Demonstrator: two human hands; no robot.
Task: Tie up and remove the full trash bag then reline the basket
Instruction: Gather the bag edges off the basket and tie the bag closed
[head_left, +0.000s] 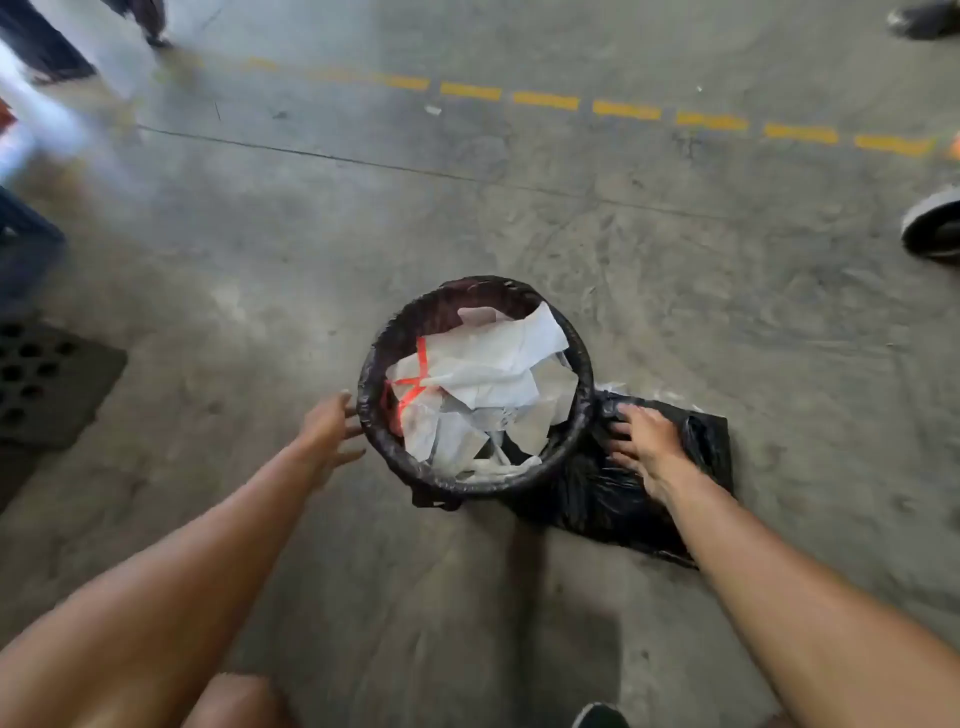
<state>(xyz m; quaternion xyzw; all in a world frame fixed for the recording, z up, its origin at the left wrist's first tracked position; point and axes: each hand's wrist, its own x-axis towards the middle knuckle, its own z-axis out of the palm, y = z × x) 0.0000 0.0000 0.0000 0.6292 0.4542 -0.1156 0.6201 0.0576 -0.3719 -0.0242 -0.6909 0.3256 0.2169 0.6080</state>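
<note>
A round basket stands on the concrete floor, lined with a black trash bag folded over its rim. Crumpled white paper with some red strips fills it. A folded spare black bag lies flat on the floor to the basket's right. My left hand hovers just left of the rim, fingers spread, holding nothing. My right hand rests palm down on the spare bag, fingers spread next to the basket's right side.
A dark perforated drain cover sits at the left. A dashed yellow line crosses the floor behind. Other people's legs and shoes show at the top left and right edges. My own shoe is at the bottom.
</note>
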